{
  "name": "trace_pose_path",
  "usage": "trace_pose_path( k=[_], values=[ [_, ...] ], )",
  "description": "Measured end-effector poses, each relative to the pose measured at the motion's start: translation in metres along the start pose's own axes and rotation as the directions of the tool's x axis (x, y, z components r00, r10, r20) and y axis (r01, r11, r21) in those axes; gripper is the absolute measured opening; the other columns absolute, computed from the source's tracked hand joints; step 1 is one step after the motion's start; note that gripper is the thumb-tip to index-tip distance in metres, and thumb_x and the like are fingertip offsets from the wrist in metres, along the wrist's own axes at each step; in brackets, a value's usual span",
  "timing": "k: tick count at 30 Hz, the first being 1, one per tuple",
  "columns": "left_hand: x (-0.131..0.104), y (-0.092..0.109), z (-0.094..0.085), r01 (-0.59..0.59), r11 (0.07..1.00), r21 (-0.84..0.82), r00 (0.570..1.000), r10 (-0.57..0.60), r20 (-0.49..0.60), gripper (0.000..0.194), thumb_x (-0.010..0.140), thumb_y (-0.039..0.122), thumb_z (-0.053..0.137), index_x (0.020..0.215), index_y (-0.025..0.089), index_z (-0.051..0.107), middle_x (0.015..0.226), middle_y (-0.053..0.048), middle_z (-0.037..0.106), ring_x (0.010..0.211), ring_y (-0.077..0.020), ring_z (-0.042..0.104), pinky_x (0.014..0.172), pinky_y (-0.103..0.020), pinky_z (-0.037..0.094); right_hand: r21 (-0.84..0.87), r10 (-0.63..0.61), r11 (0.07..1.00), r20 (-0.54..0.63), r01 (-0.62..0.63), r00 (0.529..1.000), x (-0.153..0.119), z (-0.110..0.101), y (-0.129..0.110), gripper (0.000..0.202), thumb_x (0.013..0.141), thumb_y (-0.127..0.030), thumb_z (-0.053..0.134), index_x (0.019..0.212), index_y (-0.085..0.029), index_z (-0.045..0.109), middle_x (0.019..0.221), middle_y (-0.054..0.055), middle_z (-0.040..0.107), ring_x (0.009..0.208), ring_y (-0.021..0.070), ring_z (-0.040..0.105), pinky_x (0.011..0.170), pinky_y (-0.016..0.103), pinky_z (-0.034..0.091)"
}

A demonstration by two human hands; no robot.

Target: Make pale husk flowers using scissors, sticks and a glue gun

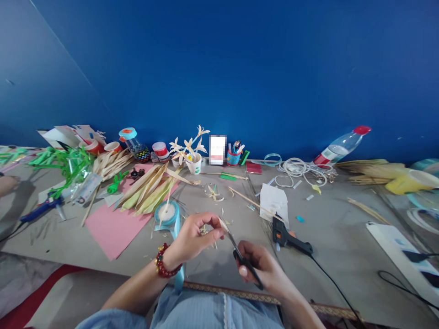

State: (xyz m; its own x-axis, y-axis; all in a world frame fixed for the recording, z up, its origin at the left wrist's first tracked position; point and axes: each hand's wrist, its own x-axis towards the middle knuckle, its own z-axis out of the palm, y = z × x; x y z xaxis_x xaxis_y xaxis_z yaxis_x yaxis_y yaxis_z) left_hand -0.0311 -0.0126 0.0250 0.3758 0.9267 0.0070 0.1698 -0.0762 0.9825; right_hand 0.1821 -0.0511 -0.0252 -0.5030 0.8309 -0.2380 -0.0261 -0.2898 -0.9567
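My left hand (195,235), with a red bead bracelet at the wrist, pinches a small pale strip of corn husk (222,224) between thumb and fingertips. My right hand (262,265) grips black-handled scissors (250,270), whose blades point up and left and lie right beside the strip. Whether the blades touch it I cannot tell. Beyond my hands lies a loose husk flower (214,194) on the grey table. A roll of light blue ribbon (167,213) is close to my left hand, its tail hanging over the table edge behind my wrist.
On the right lie a black glue gun (290,238) with its cord, white paper (274,203) and a power strip (399,256). Corn husks (147,196) cover part of a pink sheet (115,230) on the left. Husk flowers stand in a paper cup (194,164). Another person's hand (8,184) shows far left.
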Motion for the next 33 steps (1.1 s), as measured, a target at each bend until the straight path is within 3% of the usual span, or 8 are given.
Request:
trace_pose_path(
  k=[22,29,33],
  values=[
    [0.002,-0.004,0.000,0.028,0.994,-0.108,0.999,-0.025,0.027,0.021,0.086,0.034,0.064,0.078,0.015,0.067,0.075,-0.005,0.067,0.072,-0.0156,0.060,0.065,-0.023,0.047,0.015,0.013,1.000,-0.012,-0.013,1.000,0.001,0.001,0.002,0.056,0.062,-0.070,0.074,0.067,-0.020,0.049,0.052,-0.005,0.049,0.043,0.0087,0.040,0.043,0.021,0.026],
    [0.001,-0.003,-0.002,0.042,0.990,-0.134,0.997,-0.033,0.067,0.022,0.087,0.034,0.064,0.077,0.014,0.065,0.075,-0.004,0.066,0.072,-0.0144,0.059,0.066,-0.023,0.047,0.029,0.028,0.999,-0.025,-0.027,0.999,0.004,-0.004,0.014,0.056,0.061,-0.068,0.075,0.066,-0.021,0.045,0.050,-0.007,0.046,0.040,0.0077,0.039,0.040,0.020,0.026],
    [0.001,-0.006,-0.002,0.077,0.981,-0.179,0.995,-0.065,0.071,0.024,0.088,0.036,0.063,0.078,0.014,0.064,0.075,-0.005,0.066,0.073,-0.0143,0.059,0.068,-0.024,0.047,0.030,-0.047,0.998,-0.042,0.049,0.998,0.005,-0.008,0.015,0.055,0.066,-0.069,0.072,0.069,-0.021,0.044,0.053,-0.006,0.049,0.041,0.0090,0.044,0.042,0.021,0.030]
  ],
)
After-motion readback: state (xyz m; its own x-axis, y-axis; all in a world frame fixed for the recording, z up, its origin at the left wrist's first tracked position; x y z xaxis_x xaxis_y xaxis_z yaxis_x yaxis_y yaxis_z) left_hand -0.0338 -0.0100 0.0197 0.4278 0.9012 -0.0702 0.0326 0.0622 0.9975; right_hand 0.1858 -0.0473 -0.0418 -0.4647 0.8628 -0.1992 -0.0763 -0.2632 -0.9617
